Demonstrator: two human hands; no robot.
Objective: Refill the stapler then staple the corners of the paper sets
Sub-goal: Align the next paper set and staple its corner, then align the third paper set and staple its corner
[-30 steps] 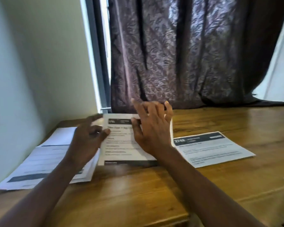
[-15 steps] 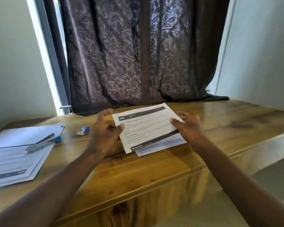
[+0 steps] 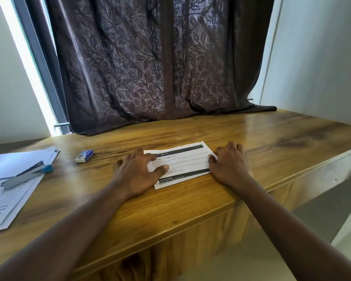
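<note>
Curtain [image 3: 150, 63] hangs at twelve o'clock, its hem resting on the desk [image 3: 190, 203]. Papers [image 3: 10, 191] lie stacked at nine o'clock with the stapler [image 3: 26, 176] resting on top, well apart from both hands. At centre, a paper set [image 3: 182, 163] lies flat on the desk, a lower sheet poking out beneath the top one. Left hand [image 3: 138, 173] presses its left end with fingers spread flat; right hand [image 3: 229, 165] lies loosely spread at its right edge, gripping nothing. Staple box [image 3: 84, 156], closed, sits at ten o'clock, contents unseen.
</note>
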